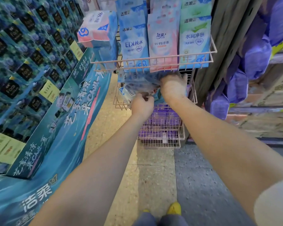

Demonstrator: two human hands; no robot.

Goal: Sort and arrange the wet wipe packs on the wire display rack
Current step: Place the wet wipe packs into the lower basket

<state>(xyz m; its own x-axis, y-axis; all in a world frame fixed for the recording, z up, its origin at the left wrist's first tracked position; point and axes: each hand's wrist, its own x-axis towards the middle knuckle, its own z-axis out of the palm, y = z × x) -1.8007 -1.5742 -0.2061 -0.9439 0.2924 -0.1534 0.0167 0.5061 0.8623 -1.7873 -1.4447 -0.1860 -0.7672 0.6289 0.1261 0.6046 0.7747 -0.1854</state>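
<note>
Speckled floor lies open underfoot, a narrow lane between the glossy teal display and the pink wire rack. Purple packs fill its lowest basket. In the middle basket, the left hand pinches a crinkly blue-white pack near the front rim. The right hand is blurred on the heap, grip unclear. Overhead, flat blue packs, pink packs and green packs stand upright in the top basket.

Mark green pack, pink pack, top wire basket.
green pack [194, 39]: head view, centre of front face.
pink pack [162, 42]: head view, centre of front face.
top wire basket [163, 62]: head view, front wire wall.
</note>
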